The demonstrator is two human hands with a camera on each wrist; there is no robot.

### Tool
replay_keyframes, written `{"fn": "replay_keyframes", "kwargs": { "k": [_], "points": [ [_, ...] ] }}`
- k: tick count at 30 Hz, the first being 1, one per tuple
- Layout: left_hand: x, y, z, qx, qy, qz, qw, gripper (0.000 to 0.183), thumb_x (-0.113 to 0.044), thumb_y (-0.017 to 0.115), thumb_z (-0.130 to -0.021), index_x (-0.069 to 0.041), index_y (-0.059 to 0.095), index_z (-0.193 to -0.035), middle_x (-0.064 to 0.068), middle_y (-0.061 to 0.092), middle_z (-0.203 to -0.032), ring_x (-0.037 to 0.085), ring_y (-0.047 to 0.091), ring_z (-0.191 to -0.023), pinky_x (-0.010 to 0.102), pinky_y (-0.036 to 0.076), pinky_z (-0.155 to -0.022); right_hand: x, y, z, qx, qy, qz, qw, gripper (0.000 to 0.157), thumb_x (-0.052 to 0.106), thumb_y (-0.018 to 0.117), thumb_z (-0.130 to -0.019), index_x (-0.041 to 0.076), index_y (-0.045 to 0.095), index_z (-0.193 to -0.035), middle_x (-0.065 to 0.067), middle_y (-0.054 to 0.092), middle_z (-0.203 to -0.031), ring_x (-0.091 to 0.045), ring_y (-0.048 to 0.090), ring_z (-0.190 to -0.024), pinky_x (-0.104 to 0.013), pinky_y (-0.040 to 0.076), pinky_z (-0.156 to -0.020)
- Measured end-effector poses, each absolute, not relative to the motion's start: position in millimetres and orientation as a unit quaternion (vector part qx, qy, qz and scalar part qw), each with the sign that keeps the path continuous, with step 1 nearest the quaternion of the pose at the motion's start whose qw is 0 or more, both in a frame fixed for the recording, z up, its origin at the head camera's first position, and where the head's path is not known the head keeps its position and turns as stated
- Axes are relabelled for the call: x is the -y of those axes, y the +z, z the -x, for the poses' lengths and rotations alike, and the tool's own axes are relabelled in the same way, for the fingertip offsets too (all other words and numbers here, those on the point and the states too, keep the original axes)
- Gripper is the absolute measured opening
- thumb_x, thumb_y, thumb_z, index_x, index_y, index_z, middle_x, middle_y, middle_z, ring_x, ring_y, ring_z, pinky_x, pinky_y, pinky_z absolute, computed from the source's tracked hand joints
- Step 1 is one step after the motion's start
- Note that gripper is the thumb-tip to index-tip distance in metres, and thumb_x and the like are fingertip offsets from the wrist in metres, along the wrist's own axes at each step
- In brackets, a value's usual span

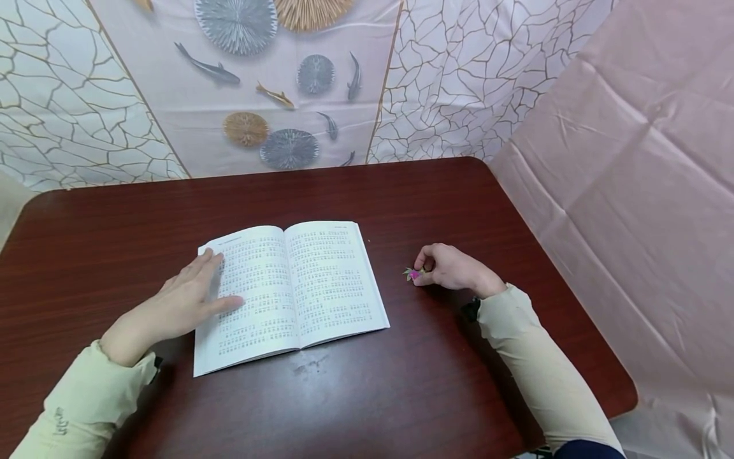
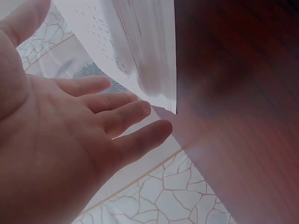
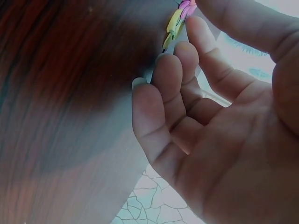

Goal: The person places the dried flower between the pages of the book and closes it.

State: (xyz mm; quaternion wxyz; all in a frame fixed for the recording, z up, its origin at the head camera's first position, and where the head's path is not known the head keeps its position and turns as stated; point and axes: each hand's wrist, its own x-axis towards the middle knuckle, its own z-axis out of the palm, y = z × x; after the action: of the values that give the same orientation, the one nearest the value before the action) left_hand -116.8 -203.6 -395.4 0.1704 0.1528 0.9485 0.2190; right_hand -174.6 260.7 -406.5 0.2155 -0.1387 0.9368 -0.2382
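An open book (image 1: 335, 280) with printed pages lies flat on the dark table. My left hand (image 1: 178, 303), fingers straight, reaches over the left page's outer edge; the left wrist view shows its palm beside the book's page edges (image 2: 149, 51). To the right of the book, my right hand (image 1: 455, 268) pinches a small pink flower (image 1: 413, 274) with green leaves, low over the table, between thumb and index finger. In the right wrist view pink and yellow petals (image 3: 174, 23) show at the fingertips, the rest cut off by the frame's top.
The reddish-brown wooden table (image 1: 344, 408) has rounded corners. Behind it hangs a patterned cloth (image 1: 447, 76), and a pink cloth (image 1: 648, 159) drapes along the right side.
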Motion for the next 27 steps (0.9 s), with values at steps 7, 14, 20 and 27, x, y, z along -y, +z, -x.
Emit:
{"fn": "replay_keyframes", "kwargs": {
  "k": [7,14,20,27],
  "points": [
    [199.4,-396.9,116.6,-0.949,0.215,-0.159,0.166,0.107,-0.067,0.055,-0.087,0.01,0.017,-0.15,0.034,0.012,-0.155,0.051,0.012,-0.141,0.072,0.017,-0.103,-259.5,-406.3,174.7,-0.938,-0.233,0.146,0.212,0.015,0.016,0.079,-0.082,0.008,0.067,-0.09,-0.004,0.06,-0.081,-0.019,0.052,-0.075,-0.031,0.045,-0.066],
    [197.2,-396.3,118.0,-0.95,0.211,-0.161,0.166,0.105,-0.065,0.056,-0.088,0.011,0.018,-0.149,0.034,0.013,-0.154,0.051,0.014,-0.141,0.072,0.018,-0.103,-259.8,-406.3,174.0,-0.939,-0.231,0.144,0.211,0.014,0.015,0.078,-0.083,0.009,0.065,-0.087,-0.003,0.06,-0.078,-0.018,0.051,-0.07,-0.03,0.044,-0.064],
    [196.9,-397.5,118.3,-0.95,0.21,-0.156,0.172,0.107,-0.067,0.056,-0.087,0.01,0.017,-0.15,0.034,0.012,-0.155,0.051,0.013,-0.141,0.072,0.017,-0.103,-259.4,-407.2,173.6,-0.939,-0.234,0.135,0.213,0.016,0.015,0.078,-0.084,0.009,0.063,-0.085,-0.004,0.059,-0.076,-0.018,0.05,-0.068,-0.03,0.043,-0.062],
    [197.0,-398.1,118.7,-0.949,0.212,-0.161,0.168,0.106,-0.066,0.057,-0.087,0.011,0.018,-0.149,0.034,0.014,-0.154,0.051,0.014,-0.141,0.071,0.018,-0.104,-259.4,-406.6,171.7,-0.939,-0.235,0.14,0.208,0.018,0.015,0.078,-0.083,0.009,0.062,-0.084,-0.003,0.059,-0.075,-0.017,0.049,-0.066,-0.03,0.042,-0.062]
  ]
}}
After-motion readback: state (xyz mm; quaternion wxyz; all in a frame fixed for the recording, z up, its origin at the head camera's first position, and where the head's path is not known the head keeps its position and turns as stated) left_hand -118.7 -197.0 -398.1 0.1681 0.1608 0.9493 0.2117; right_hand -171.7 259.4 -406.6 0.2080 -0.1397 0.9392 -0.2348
